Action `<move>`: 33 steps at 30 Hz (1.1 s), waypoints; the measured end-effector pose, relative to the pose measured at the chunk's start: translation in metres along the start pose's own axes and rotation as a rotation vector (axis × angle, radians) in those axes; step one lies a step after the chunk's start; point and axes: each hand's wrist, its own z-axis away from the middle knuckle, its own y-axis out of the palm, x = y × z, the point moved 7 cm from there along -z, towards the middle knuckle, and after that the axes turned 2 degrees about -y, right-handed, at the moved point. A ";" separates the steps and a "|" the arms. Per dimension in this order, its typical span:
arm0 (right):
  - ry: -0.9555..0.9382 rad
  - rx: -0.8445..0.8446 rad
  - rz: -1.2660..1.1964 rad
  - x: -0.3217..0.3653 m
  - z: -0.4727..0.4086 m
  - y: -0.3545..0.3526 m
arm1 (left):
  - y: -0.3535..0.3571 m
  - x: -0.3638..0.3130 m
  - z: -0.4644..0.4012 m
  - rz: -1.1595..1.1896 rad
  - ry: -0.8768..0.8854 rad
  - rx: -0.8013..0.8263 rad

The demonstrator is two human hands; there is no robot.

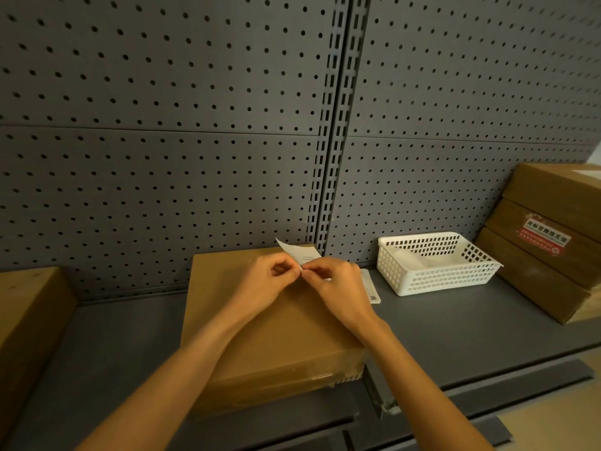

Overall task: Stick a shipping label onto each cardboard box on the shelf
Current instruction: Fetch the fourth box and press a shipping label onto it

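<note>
Two bare forearms reach in from the bottom edge, uncovered from elbow to wrist, with no sleeve showing on either. The left hand point(265, 277) and right hand point(338, 281) wear no gloves, rings, watch or bracelet. The fingers are slim, the nails short and unpainted where visible.

A dark grey metal shelf point(455, 336) runs across the lower frame below a pegboard back wall. On it lie a cardboard box point(260, 346) at lower centre, another box point(29, 307) at the left edge, a white slotted basket point(435, 265) right of centre with a paper slip point(370, 288) just left of it, and stacked boxes point(546, 242) at the far right
</note>
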 end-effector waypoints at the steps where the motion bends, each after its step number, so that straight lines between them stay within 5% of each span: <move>1: 0.000 0.002 0.001 0.000 0.000 0.000 | 0.000 -0.001 0.000 -0.010 0.003 0.001; 18: 0.375 -0.185 -0.554 -0.033 0.007 -0.021 | -0.006 0.000 0.006 -0.079 -0.046 -0.082; 33: 0.427 -0.378 -0.564 -0.052 0.028 -0.074 | -0.009 -0.001 0.007 -0.170 -0.072 -0.119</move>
